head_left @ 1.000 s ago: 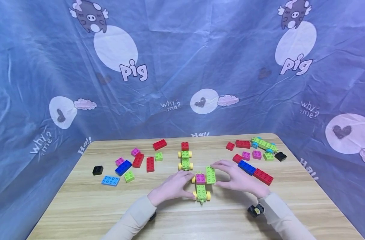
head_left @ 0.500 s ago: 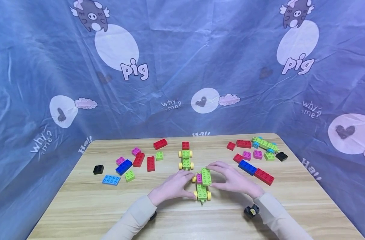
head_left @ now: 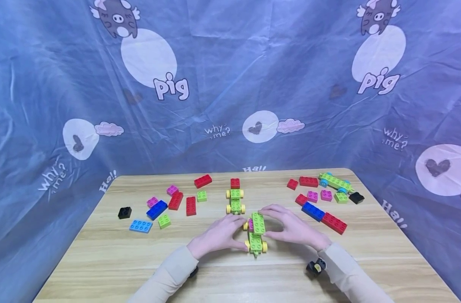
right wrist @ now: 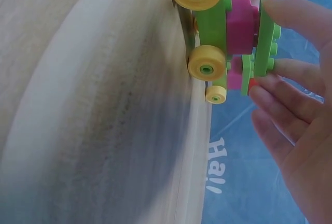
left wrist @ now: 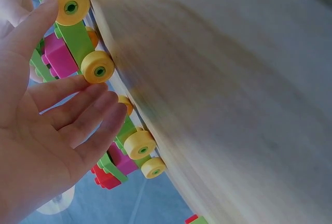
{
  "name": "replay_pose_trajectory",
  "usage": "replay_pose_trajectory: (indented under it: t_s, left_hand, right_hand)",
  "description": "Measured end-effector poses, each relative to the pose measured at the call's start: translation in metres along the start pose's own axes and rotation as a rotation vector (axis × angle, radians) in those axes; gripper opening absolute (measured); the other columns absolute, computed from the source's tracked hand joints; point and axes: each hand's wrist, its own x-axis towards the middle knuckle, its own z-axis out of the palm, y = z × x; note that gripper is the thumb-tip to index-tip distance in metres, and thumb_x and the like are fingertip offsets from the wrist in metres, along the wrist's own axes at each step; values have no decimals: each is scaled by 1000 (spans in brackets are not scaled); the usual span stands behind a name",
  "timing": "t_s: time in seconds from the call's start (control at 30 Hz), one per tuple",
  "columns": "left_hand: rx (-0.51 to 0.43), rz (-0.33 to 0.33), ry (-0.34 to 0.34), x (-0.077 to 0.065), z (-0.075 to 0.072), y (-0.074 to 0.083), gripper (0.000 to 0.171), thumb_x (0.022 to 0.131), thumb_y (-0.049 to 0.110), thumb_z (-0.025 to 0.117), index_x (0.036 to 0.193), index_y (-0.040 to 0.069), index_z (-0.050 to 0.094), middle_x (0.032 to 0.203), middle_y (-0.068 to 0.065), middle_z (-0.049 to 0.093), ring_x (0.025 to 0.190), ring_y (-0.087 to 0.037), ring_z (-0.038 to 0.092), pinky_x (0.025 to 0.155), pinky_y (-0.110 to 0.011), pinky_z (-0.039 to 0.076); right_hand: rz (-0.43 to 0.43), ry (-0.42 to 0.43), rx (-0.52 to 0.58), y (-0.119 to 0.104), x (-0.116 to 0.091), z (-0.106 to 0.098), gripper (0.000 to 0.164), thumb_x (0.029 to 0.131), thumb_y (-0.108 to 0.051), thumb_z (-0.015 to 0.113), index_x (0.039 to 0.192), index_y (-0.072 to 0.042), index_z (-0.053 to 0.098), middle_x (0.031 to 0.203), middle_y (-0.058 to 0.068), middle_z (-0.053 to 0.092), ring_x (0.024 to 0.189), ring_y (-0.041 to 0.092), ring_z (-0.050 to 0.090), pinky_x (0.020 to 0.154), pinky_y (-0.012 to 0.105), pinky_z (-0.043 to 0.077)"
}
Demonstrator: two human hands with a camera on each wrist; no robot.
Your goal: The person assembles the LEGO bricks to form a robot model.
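Note:
In the head view, a green toy car base (head_left: 255, 245) with yellow wheels stands at the table's middle, a magenta brick (head_left: 250, 224) on top. My left hand (head_left: 220, 235) holds this base from the left, thumb and index finger at two of its wheels (left wrist: 97, 67). My right hand (head_left: 294, 228) pinches a flat green building plate (head_left: 258, 223) by its ends. The plate lies over the magenta brick, hiding most of it from above. From the right wrist view, the plate (right wrist: 266, 33) sits right at the brick's studs, slightly tilted.
Behind stands a second yellow-wheeled car (head_left: 235, 206) with a red brick (head_left: 235, 183) at its far end. Loose bricks lie left, among them a light blue one (head_left: 141, 226). At right are a red-and-blue row (head_left: 313, 211) and a blue-wheeled green base (head_left: 334, 182).
My right hand has moved left with the green plate, from beside the magenta brick to over it. The left hand keeps its place at the car base.

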Motion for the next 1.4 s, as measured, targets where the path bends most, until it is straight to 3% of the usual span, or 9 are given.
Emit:
replay_pose_trajectory:
  t_s: [1.07,1.4]
  left_hand:
    - [-4,11,15,-1,-1,1,83,73,60,67,135,7,48,138,-8,52,125,-22,50,104,-37,45]
    - [-18,-9,-7,1,-2,2,83,74,59,67,136,7,47,139,-7,51,127,-20,48,106,-36,43]
  right_hand:
    - [-53,-36,-26,-4,11,-2,61,79,-42,71,129,-13,55,126,-1,56,117,15,54,97,39,50]
    - [-35,-64,-24,-6,15,-4,60,76,-37,74,128,-15,55,124,-2,56,115,13,53,96,38,50]
